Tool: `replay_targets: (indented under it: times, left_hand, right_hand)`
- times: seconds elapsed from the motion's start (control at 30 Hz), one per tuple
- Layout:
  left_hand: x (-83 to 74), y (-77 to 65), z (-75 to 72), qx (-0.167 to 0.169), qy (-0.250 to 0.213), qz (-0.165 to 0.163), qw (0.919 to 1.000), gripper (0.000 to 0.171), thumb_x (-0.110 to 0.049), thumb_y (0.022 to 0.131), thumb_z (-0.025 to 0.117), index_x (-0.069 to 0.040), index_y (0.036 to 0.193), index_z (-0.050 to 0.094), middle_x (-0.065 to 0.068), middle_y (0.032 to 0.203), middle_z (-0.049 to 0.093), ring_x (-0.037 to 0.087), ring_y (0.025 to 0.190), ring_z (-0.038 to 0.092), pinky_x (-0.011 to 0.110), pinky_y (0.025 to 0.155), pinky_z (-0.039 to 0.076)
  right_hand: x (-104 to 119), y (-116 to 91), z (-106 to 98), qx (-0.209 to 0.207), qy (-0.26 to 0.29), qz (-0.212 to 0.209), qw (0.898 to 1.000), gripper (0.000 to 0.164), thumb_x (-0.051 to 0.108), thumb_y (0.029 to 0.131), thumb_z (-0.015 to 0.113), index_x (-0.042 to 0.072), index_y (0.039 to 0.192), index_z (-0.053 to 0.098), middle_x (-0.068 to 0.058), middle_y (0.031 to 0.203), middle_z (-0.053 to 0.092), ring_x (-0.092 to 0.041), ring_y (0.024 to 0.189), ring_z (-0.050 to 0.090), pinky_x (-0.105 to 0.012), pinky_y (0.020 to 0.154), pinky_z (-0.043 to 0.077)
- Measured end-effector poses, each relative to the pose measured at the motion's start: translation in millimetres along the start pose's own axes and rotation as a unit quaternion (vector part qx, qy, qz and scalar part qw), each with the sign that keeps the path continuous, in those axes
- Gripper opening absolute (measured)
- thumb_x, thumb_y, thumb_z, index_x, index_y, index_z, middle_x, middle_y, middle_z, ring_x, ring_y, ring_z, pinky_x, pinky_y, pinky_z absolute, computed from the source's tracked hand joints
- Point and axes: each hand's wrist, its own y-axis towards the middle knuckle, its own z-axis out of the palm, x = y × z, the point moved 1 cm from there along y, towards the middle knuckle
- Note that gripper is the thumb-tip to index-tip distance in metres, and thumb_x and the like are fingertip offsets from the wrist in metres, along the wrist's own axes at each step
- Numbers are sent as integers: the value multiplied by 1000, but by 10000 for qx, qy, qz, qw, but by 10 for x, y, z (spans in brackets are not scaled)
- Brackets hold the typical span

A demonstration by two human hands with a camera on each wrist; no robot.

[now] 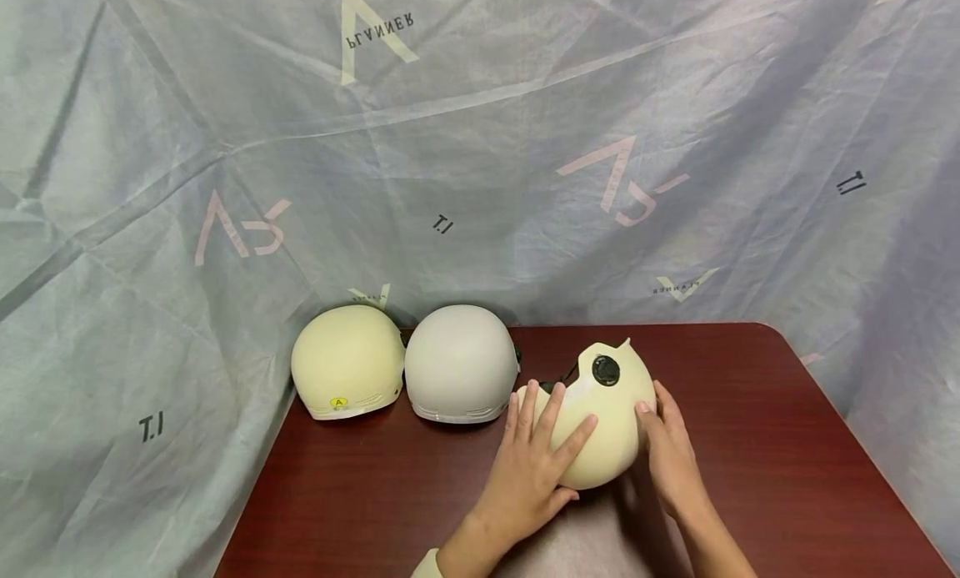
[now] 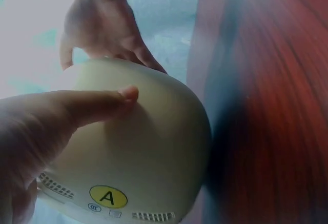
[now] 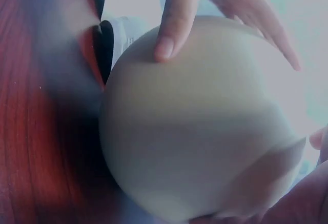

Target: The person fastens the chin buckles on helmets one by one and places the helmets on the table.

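A cream half-shell helmet (image 1: pixel 611 428) is held tilted between both hands over the right part of the table. Its round black side fitting (image 1: pixel 606 370) faces up in the head view. My left hand (image 1: pixel 521 478) grips the helmet from the left, fingers spread over the shell and the thumb low. On the other side, my right hand (image 1: pixel 675 457) holds the shell with its thumb in front and fingers behind. A yellow "A" sticker (image 2: pixel 108 197) shows near the rim in the left wrist view. The helmet's inside is mostly hidden.
Another cream helmet (image 1: pixel 348 357) and a pale grey helmet (image 1: pixel 461 361) stand side by side at the table's back left. The dark red wooden table (image 1: pixel 360 495) meets a grey printed cloth (image 1: pixel 480 144) hanging behind and at both sides.
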Motion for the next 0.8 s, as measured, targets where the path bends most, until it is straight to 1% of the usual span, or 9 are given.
replay_targets:
  times: [0.1, 0.2, 0.3, 0.43, 0.53, 0.6, 0.63, 0.73, 0.8]
  left_hand:
    - [38, -12, 48, -94, -126, -41, 9999, 128, -65, 59, 93, -30, 166, 33, 24, 174, 20, 54, 160, 20, 69, 123, 32]
    - [86, -15, 83, -249, -235, -59, 9994, 130, -63, 57, 95, -29, 166, 34, 24, 173, 24, 54, 159, 22, 70, 121, 34]
    - [143, -3, 91, -285, -279, -98, 9992, 134, -63, 54, 97, -28, 167, 33, 22, 172, 26, 52, 159, 23, 69, 122, 33]
    - [226, 31, 69, -169, -248, -101, 9995, 136, -62, 55, 98, -29, 168, 31, 21, 172, 26, 50, 161, 21, 67, 125, 31]
    - [262, 41, 69, -78, -161, -85, 9998, 135, -63, 57, 98, -29, 168, 29, 21, 173, 24, 50, 161, 20, 67, 126, 29]
    - [274, 44, 76, -40, -120, -70, 9999, 134, -63, 58, 97, -28, 168, 29, 21, 174, 23, 50, 162, 19, 67, 126, 29]
    - [277, 44, 80, -33, -101, -65, 9999, 134, -63, 58, 97, -28, 168, 29, 21, 174, 22, 50, 162, 19, 67, 126, 29]
    - [285, 33, 95, -37, -104, -43, 9999, 135, -63, 58, 97, -28, 169, 27, 22, 174, 21, 50, 162, 18, 67, 126, 29]
    - [293, 19, 102, -83, -125, -29, 9999, 136, -64, 58, 96, -26, 169, 27, 24, 174, 20, 51, 162, 18, 68, 125, 31]
  right_hand:
    - [17, 10, 13, -76, -80, -36, 9999, 74, 40, 113, 39, 14, 172, 1, -20, 177, 15, -37, 163, 17, -59, 129, 23]
    - [21, 40, 22, -113, -73, 140, 9998, 79, 42, 113, 39, 15, 171, -6, -20, 177, 15, -33, 159, 26, -40, 122, 38]
    - [10, 105, 19, -96, 72, 415, 9991, 77, 45, 112, 35, 12, 170, -3, -20, 176, 12, -26, 148, 35, -20, 99, 45]
    - [-8, 219, 36, -103, 782, 637, 9949, 65, 45, 113, 33, 8, 167, 25, -12, 159, 34, -13, 124, 49, -19, 86, 48]
    - [-25, 311, 98, -212, 1630, 497, 9852, 34, 38, 114, 36, 12, 130, 50, 4, 115, 58, -4, 89, 58, -22, 73, 50]
    - [-39, 372, 148, -330, 2140, 231, 9760, 30, 29, 113, 38, 6, 95, 45, 12, 79, 52, -1, 64, 48, -21, 58, 44]
    - [-45, 390, 170, -390, 2282, 167, 9727, 30, 28, 113, 39, 8, 90, 39, 12, 72, 49, -1, 59, 47, -21, 55, 42]
    - [-78, 412, 207, -520, 2245, 246, 9728, 31, 31, 113, 37, 5, 97, 41, 8, 79, 47, 0, 60, 43, -20, 54, 41]
    - [-100, 399, 209, -512, 2041, 531, 9762, 37, 42, 113, 34, 8, 121, 46, 6, 95, 51, 1, 69, 50, -22, 60, 46]
